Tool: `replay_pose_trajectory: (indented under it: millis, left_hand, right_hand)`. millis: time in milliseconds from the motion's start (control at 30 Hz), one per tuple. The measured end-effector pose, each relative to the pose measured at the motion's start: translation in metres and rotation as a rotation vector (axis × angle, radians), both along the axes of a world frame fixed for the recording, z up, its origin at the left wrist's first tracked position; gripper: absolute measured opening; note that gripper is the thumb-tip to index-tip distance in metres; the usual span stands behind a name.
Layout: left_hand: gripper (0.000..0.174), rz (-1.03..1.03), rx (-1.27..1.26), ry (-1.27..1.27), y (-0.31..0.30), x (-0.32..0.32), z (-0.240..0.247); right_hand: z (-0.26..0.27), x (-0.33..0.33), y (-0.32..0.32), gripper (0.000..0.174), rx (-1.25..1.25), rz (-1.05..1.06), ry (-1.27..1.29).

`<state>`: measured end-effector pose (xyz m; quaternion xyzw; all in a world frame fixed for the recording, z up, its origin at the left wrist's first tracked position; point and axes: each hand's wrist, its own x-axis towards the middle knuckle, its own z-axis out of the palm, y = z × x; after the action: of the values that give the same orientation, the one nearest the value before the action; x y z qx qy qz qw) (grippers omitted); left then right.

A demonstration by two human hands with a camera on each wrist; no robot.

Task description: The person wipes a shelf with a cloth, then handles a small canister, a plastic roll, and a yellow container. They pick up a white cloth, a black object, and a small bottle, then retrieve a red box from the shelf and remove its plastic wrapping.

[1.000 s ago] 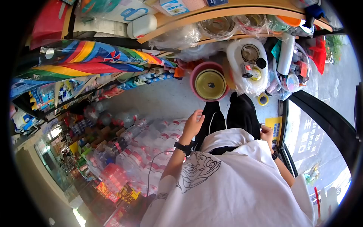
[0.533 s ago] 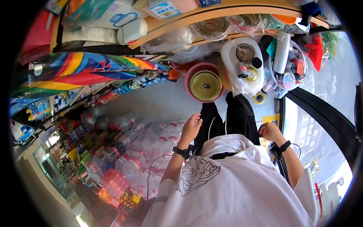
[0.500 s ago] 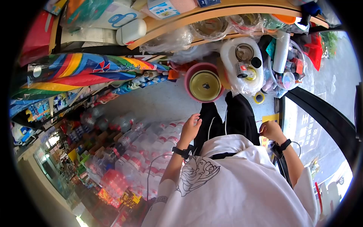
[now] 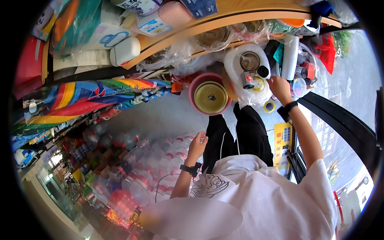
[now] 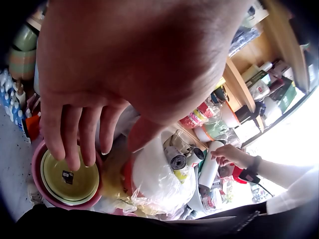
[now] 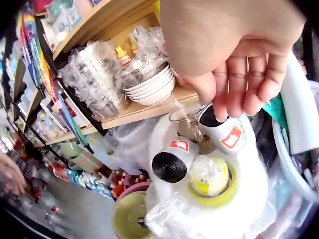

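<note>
My right hand reaches over a plastic-wrapped white pack. In the right wrist view its bent fingertips overlap the rim of a white-wrapped roll with a black core. A second such roll lies beside it, next to a roll of yellow-green tape and a clear glass container. My left hand hangs by the left thigh, fingers loose, holding nothing. Pale yellow-green basins sit nested inside a pink basin, left of the pack.
A wooden shelf with packaged goods spans the top. Wrapped rainbow umbrellas jut in from the left. Stacked bottles fill the lower left. A tape roll lies on the floor. A long white roll stands right of the pack.
My right hand has risen from beside the right thigh and reached forward to the rolls on the pack. The left hand stays low by the thigh. The head view has shifted slightly.
</note>
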<state>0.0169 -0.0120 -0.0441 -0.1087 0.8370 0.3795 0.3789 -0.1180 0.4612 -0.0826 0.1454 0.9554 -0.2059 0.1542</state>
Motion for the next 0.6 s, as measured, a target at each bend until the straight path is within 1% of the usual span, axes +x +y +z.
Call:
replay_pose_trajectory:
  millis: [33, 67, 100, 167, 233, 267, 300, 367, 500, 533, 567, 600]
  left_hand:
    - [0.035, -0.006, 0.005, 0.004, -0.001, 0.005, -0.003]
    - [0.035, -0.012, -0.013, -0.012, -0.003, 0.006, -0.008]
    - [0.036, -0.017, -0.031, -0.035, 0.0, 0.003, -0.008]
    - [0.036, 0.0, -0.029, -0.055, 0.002, 0.001, -0.007]
    - [0.037, 0.029, -0.031, -0.036, -0.001, 0.006, -0.009]
    - [0.037, 0.039, -0.037, -0.041, -0.004, 0.009, -0.01]
    - [0.037, 0.039, -0.041, -0.036, -0.006, 0.01, -0.009]
    - [0.037, 0.037, -0.044, -0.057, -0.01, 0.012, -0.008]
    - [0.037, 0.027, -0.083, -0.078, -0.015, 0.02, -0.009]
    - [0.037, 0.042, -0.056, -0.049, -0.012, 0.021, -0.01]
    - [0.036, 0.028, -0.134, -0.167, -0.01, 0.02, -0.008]
    - [0.036, 0.011, -0.103, -0.11, -0.014, 0.024, -0.018]
  right_hand:
    - [-0.01, -0.011, 0.0, 0.026, 0.004, -0.02, 0.043]
    - [-0.019, -0.021, 0.0, 0.025, -0.023, -0.014, 0.155]
    - [-0.024, -0.028, -0.002, 0.028, -0.05, -0.005, 0.26]
    - [-0.034, -0.035, -0.011, 0.068, -0.084, -0.023, 0.162]
    - [-0.057, -0.03, -0.021, 0.085, 0.031, -0.055, 0.152]
    - [-0.068, -0.028, -0.022, 0.091, 0.022, -0.064, 0.099]
    - [-0.071, -0.028, -0.023, 0.091, 0.017, -0.065, 0.104]
    - [-0.076, -0.029, -0.025, 0.089, -0.071, -0.129, 0.078]
    - [-0.09, -0.028, -0.022, 0.08, -0.037, -0.121, 0.13]
    - [-0.087, -0.028, -0.022, 0.076, -0.027, -0.138, 0.109]
    - [-0.094, -0.027, -0.02, 0.074, -0.023, -0.111, 0.104]
    - [-0.108, -0.025, -0.016, 0.076, -0.019, -0.09, 0.122]
